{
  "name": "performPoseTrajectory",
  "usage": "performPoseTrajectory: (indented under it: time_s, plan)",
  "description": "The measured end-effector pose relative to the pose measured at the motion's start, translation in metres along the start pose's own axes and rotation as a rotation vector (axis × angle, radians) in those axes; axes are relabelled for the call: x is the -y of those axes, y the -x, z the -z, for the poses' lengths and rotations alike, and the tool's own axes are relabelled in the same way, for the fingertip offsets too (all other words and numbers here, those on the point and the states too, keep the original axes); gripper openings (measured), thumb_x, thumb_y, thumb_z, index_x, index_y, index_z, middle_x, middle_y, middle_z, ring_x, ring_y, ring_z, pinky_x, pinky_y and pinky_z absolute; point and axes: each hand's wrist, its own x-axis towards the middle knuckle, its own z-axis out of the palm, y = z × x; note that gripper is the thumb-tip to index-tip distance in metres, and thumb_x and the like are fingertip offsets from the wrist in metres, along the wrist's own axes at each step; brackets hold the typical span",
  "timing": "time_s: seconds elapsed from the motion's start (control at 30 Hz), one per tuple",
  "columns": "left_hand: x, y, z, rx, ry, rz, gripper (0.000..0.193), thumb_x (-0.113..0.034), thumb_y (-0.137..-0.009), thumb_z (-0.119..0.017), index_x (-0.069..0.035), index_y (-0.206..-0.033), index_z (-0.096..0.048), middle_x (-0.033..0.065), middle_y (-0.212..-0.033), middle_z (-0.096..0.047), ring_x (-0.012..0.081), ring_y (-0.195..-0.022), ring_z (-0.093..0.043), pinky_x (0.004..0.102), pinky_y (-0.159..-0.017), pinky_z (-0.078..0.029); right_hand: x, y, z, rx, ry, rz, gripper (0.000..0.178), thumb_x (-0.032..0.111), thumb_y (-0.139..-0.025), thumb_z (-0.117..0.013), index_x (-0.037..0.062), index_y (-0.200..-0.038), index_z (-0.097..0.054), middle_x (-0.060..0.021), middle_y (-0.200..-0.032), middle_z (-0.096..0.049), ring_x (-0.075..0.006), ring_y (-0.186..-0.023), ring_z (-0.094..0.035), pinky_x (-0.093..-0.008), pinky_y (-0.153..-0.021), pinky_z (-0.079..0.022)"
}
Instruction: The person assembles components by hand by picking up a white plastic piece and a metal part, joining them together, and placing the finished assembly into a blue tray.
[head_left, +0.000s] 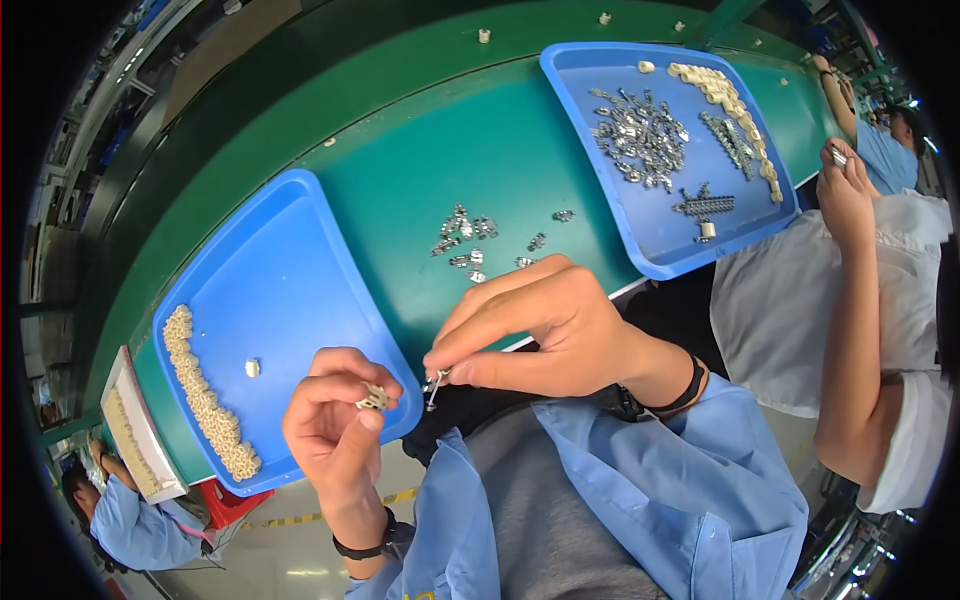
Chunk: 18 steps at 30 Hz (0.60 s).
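Observation:
Between the thumb and fingers of my left hand (335,425) is a small cream plastic part (373,398) with slots in it. My right hand (555,335) pinches a small shiny metal part (434,388) between thumb and forefinger, close to the right of the cream part and apart from it. Both hands are over the near edge of the green table, by the right rim of a blue tray (345,250). Beyond my right hand, several small metal clips (463,230) lie loose on the table. The exact shape of the pinched metal part is too small to tell.
The left tray has a long row of cream parts (205,400) and a single cream piece (252,368). A second blue tray (625,225) holds a metal heap (640,135) and cream pieces (725,95). A co-worker's arm (850,300) is at the right.

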Motion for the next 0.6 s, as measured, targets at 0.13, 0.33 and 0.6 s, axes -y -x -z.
performPoseTrajectory:
  time_s: [0.13, 0.33, 0.6]
  plan:
    - [0.001, 0.004, -0.019, 0.013, 0.038, 0.061, 0.024, 0.001, -0.095, -0.07, 0.005, -0.117, -0.062, 0.0205, -0.113, -0.064, 0.0233, -0.092, -0.066, 0.0343, -0.081, -0.055, 0.001, 0.003, 0.005, -0.027, 0.238, 0.266, 0.02, -0.005, -0.082, -0.083, -0.0027, -0.102, -0.079, -0.0121, -0.088, -0.076, -0.023, -0.07, -0.071, -0.0343, -0.065, -0.055]
    - [0.006, 0.009, -0.031, -0.036, 0.101, 0.109, 0.022, 0.004, -0.096, -0.066, 0.009, -0.117, -0.065, 0.0234, -0.113, -0.064, 0.0243, -0.09, -0.068, 0.0356, -0.079, -0.057, 0.017, 0.002, 0.017, 0.12, 0.564, 0.379, 0.011, 0.003, -0.087, -0.079, -0.0004, -0.096, -0.074, -0.0089, -0.082, -0.069, -0.0223, -0.066, -0.064, -0.0342, -0.064, -0.051]
    - [0.001, 0.009, -0.033, -0.033, 0.111, 0.163, 0.023, 0.004, -0.098, -0.065, 0.011, -0.12, -0.066, 0.0242, -0.112, -0.064, 0.0232, -0.088, -0.067, 0.0343, -0.078, -0.057, 0.026, -0.008, 0.022, 0.367, 0.649, 0.261, 0.012, 0.01, -0.093, -0.073, 0.0046, -0.089, -0.063, -0.0055, -0.08, -0.06, -0.0221, -0.065, -0.058, -0.0355, -0.062, -0.046]
